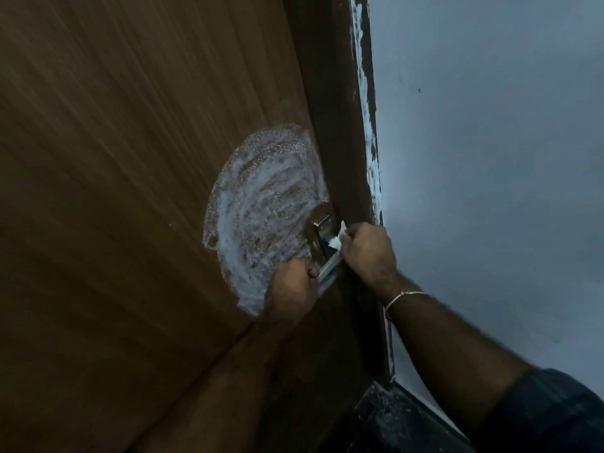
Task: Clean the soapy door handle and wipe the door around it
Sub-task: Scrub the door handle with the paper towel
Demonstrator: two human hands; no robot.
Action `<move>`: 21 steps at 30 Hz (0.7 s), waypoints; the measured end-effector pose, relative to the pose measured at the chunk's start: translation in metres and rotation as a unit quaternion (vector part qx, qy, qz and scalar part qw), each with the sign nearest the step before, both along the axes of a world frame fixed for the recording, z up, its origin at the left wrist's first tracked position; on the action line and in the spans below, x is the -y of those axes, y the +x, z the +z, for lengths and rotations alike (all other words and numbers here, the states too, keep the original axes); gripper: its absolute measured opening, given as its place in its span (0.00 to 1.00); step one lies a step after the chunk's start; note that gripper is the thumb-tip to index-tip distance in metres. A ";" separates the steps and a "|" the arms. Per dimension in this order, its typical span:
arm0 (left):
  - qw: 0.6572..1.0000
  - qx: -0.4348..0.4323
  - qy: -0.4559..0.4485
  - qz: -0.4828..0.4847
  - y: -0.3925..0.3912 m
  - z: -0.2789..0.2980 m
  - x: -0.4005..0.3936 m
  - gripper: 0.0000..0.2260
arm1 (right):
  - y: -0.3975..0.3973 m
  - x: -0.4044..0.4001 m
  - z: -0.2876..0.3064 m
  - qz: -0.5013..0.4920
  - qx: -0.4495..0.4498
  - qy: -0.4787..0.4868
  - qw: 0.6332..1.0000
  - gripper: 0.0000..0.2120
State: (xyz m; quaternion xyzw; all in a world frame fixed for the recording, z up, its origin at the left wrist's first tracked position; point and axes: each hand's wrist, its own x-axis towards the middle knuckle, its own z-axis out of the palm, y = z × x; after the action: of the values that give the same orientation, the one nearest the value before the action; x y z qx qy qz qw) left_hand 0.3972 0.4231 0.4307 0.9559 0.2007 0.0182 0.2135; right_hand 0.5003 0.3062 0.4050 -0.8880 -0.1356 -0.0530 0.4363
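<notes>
Metal door handle (322,248) runs from 1 to 7 o'clock; my left hand (292,289) grips its lower end, my right hand (369,251) pinches a white cloth (336,240) against it.

Door (114,191): brown, fine straight wood grain; white soap foam (261,204) on it in curved, swirling streaks with speckled edges. Door frame (333,125) darker brown, ragged white paint smears along its edge; wall (490,158) pale grey-blue. Handle (322,243) shiny silver, cloth (336,240) white, bracelet (403,295) gold, sleeve (555,420) dark blue.
</notes>
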 end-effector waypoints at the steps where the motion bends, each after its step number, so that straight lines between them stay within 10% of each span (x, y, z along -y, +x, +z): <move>1: 1.000 0.002 0.003 -0.002 0.000 0.000 0.000 0.08 | 0.000 0.000 0.002 -0.006 0.026 -0.001 1.000 0.08; 6: 1.000 0.005 0.013 -0.002 0.000 0.000 0.001 0.08 | 0.002 -0.010 0.005 -0.023 0.184 -0.054 0.981 0.09; 11: 0.999 0.030 0.037 -0.014 0.001 -0.004 -0.001 0.07 | -0.022 -0.024 -0.024 0.140 0.160 -0.051 0.976 0.11; 16: 1.000 0.022 0.022 -0.006 0.003 -0.009 -0.007 0.10 | -0.008 -0.028 0.002 0.002 0.145 0.157 0.977 0.07; 21: 1.000 0.009 0.005 -0.009 0.003 -0.012 -0.010 0.07 | 0.000 -0.014 0.007 -0.007 0.248 0.112 0.962 0.10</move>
State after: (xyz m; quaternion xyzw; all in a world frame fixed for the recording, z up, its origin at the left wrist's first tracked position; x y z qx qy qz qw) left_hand 0.4004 0.4326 0.4183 0.9585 0.1906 0.0255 0.2105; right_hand 0.5001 0.3199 0.4123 -0.7933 -0.2271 -0.2896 0.4849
